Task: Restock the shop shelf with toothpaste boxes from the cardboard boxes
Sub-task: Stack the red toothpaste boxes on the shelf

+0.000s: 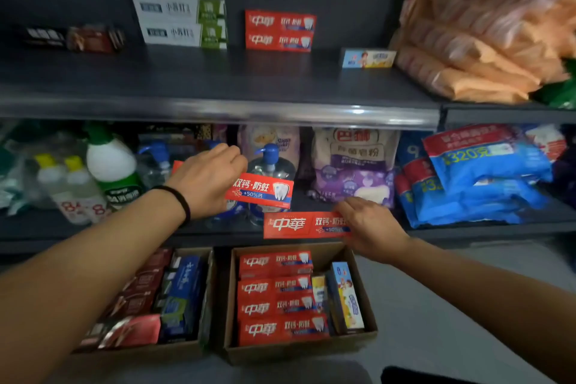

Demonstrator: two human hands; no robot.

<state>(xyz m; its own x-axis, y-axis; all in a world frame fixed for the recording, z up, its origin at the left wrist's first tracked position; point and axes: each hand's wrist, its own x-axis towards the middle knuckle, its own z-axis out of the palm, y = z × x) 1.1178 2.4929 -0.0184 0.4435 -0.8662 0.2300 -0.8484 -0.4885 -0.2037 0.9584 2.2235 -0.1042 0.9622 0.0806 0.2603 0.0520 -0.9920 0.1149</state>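
Each hand's grip was clamped on a red toothpaste box: left hand (208,178) holding the upper box (265,192), right hand (369,225), at its 4 o'clock, the lower box (299,224).

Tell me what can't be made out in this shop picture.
- Left end of the red box: head view, covered by the left hand.
- Right end of the lower red box: covered by the right hand.
- Dark boxes on the top shelf: print too blurred to read.

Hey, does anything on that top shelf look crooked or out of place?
Yes. The white and green toothpaste boxes sit skewed, angled against the neatly squared red stack beside them. The orange packets at the far right lie in a slumped heap.
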